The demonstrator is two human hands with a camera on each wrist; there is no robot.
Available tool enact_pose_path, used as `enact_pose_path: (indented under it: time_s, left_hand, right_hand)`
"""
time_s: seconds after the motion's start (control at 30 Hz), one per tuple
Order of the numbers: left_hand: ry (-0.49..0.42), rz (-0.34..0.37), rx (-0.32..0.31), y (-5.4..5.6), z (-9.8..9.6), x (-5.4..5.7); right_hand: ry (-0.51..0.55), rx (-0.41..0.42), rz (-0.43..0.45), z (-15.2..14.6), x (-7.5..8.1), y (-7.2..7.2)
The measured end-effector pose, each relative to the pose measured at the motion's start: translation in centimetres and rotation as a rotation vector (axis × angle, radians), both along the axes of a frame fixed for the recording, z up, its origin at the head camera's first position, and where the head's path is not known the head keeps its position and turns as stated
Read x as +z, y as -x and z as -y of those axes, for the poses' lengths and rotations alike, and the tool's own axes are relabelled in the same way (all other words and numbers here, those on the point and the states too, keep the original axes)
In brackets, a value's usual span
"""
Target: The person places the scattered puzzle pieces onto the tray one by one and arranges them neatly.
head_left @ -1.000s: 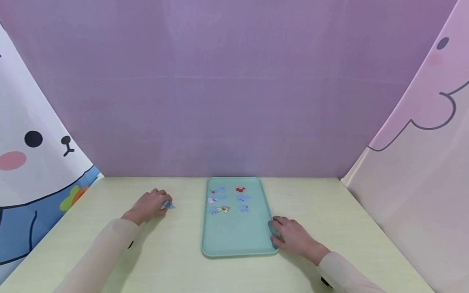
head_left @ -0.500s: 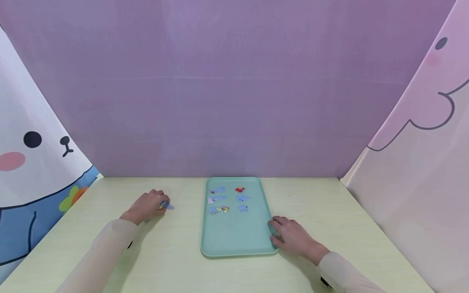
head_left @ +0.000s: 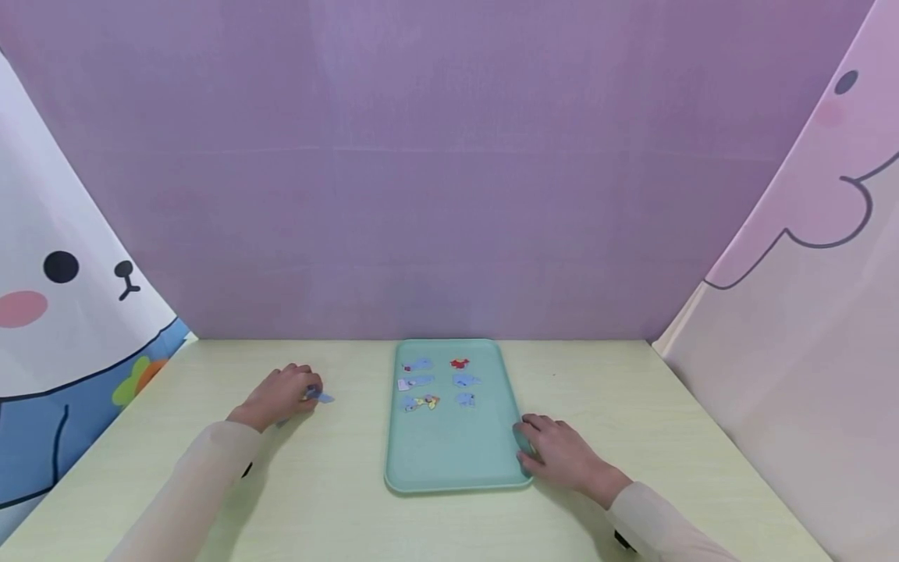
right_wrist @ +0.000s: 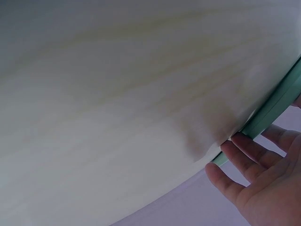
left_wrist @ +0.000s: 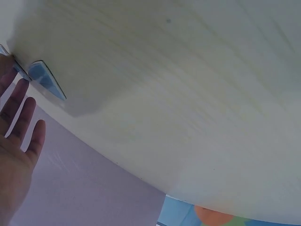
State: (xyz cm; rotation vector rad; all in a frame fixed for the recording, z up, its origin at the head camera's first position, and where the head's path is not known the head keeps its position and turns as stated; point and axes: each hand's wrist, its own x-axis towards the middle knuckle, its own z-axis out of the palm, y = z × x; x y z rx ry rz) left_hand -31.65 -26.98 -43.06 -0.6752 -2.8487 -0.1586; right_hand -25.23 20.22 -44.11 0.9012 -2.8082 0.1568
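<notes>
In the head view my left hand (head_left: pixel 284 396), left of the tray, pinches a flat blue cut-out piece (head_left: pixel 323 396) low over the table. The left wrist view shows that piece edge-on (left_wrist: pixel 21 70) between thumb and finger, the other fingers extended. A second blue piece (left_wrist: pixel 47 79) lies close by on the table, mostly hidden under the hand in the head view. My right hand (head_left: pixel 562 453) holds the right rim of the green tray (head_left: pixel 456 468); its fingertips touch the outer side of the tray edge (right_wrist: pixel 270 108) in the right wrist view.
Several flat cartoon pieces lie in two columns in the tray's far half, among them a red one (head_left: pixel 460 364) and a blue-and-yellow one (head_left: pixel 421 403). A purple cloth (head_left: pixel 449 172) rises behind the pale table (head_left: pixel 604 382); printed curtains flank both sides.
My left hand has shifted very slightly to the left, and the blue piece in it has changed its tilt. The right hand and the tray have stayed in place.
</notes>
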Motion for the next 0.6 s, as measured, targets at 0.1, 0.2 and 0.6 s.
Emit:
enact_pose_path:
  time_s: [0.1,0.2,0.6]
  left_hand:
    - [-0.003,0.014,-0.001,0.13,0.05,0.00]
    - [-0.004,0.026,-0.001,0.17,0.09,0.08]
    - [0.016,0.030,-0.014,0.36,0.17,0.19]
  right_hand:
    - [0.003,-0.003,0.003,-0.04,-0.03,0.02]
    - [0.004,-0.004,0.004,-0.06,-0.13,0.05]
    - [0.007,0.000,0.010,-0.19,-0.14,0.00]
